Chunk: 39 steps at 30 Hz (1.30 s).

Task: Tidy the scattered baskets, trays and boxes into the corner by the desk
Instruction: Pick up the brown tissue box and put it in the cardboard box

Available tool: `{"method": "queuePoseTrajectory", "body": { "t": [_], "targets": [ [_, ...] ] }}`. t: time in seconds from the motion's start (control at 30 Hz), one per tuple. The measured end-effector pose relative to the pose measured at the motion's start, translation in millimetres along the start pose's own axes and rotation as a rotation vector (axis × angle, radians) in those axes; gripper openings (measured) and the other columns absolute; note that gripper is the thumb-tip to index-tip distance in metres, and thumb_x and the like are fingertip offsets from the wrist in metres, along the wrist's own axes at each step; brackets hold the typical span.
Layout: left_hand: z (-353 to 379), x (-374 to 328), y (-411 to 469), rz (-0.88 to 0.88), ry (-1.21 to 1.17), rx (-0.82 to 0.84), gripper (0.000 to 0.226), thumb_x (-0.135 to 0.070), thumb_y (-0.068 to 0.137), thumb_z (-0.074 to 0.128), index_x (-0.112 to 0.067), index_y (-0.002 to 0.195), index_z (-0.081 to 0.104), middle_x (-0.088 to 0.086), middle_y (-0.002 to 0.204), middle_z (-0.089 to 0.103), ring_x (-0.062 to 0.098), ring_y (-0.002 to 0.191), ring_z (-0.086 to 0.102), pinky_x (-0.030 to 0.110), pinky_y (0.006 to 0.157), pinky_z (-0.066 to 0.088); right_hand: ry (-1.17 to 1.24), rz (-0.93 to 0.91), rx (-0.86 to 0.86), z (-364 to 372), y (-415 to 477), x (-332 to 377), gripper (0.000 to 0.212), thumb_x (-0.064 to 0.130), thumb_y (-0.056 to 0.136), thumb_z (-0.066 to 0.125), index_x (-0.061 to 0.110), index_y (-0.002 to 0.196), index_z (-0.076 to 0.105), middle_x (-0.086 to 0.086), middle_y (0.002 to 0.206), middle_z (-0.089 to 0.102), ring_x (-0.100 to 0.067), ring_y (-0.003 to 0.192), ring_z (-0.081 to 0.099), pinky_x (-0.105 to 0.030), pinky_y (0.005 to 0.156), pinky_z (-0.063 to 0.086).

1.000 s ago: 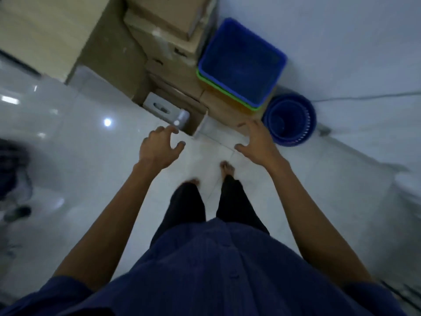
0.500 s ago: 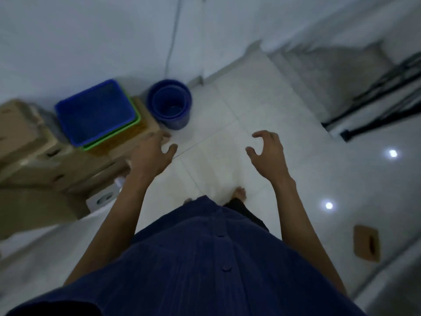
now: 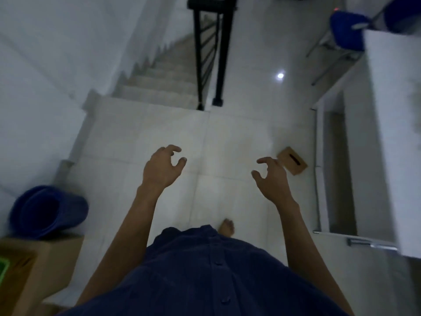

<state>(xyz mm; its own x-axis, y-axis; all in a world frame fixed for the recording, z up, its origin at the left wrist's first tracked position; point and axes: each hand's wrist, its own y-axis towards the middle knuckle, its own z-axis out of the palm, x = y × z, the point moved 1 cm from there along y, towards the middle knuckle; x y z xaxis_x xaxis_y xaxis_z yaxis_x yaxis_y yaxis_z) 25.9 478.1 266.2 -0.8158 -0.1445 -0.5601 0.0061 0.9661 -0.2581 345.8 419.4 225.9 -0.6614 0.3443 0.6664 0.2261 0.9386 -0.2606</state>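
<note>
Both my hands hang in front of me over the white tiled floor, holding nothing. My left hand (image 3: 162,166) has loosely curled fingers. My right hand (image 3: 271,177) is also loosely curled, and just beyond it a small flat brown box (image 3: 292,163) with a slot lies on the floor. At the far left stands a stack of round blue baskets (image 3: 49,210), and below it a cardboard box (image 3: 43,265) with a green tray edge (image 3: 3,269) at the frame border.
A staircase (image 3: 164,80) with a black railing (image 3: 210,53) descends straight ahead. A white desk (image 3: 391,137) with an open white frame stands on the right. A blue chair (image 3: 347,30) sits at the top right. A white wall runs along the left.
I have turned right, away from the stacked boxes and blue baskets in the corner. The small brown box has come nearer to my right hand. Both hands stay empty.
</note>
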Motion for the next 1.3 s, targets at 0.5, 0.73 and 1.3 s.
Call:
{"method": "queuePoseTrajectory", "body": {
  "t": [0.5, 0.73, 1.3],
  "targets": [
    [245.1, -294.7, 267.7, 0.314, 0.142, 0.417, 0.036, -0.046, 0.093, 0.062, -0.029, 0.126, 0.060, -0.001, 0.122, 0.061, 0.018, 0.106, 0.059, 0.031, 0.078, 0.042, 0.063, 0.403, -0.140, -163.8, 198.3, -196.5, 0.035, 0.024, 0.091, 0.070, 0.017, 0.122, 0.057, -0.008, 0.126, 0.051, -0.020, 0.105, 0.055, -0.024, 0.087, 0.038],
    [416.6, -342.4, 398.3, 0.331, 0.252, 0.611, 0.041, -0.045, 0.094, 0.060, -0.027, 0.130, 0.056, 0.003, 0.123, 0.060, 0.021, 0.108, 0.060, 0.038, 0.084, 0.051, 0.115, 0.577, -0.086, -136.0, 337.8, -314.9, 0.035, 0.021, 0.092, 0.068, 0.017, 0.124, 0.056, -0.007, 0.128, 0.050, -0.010, 0.102, 0.049, -0.019, 0.086, 0.036],
    [988.5, -223.8, 532.8, 0.480, 0.337, 0.843, 0.116, -0.035, 0.080, 0.082, -0.024, 0.160, -0.001, 0.018, 0.163, -0.001, 0.047, 0.143, 0.025, 0.057, 0.106, 0.041, -0.290, 0.589, 0.085, 119.4, 557.9, -800.2, 0.131, 0.046, 0.064, 0.090, 0.029, 0.160, 0.002, -0.010, 0.166, 0.003, -0.039, 0.151, 0.007, -0.063, 0.117, 0.016]
  ]
}}
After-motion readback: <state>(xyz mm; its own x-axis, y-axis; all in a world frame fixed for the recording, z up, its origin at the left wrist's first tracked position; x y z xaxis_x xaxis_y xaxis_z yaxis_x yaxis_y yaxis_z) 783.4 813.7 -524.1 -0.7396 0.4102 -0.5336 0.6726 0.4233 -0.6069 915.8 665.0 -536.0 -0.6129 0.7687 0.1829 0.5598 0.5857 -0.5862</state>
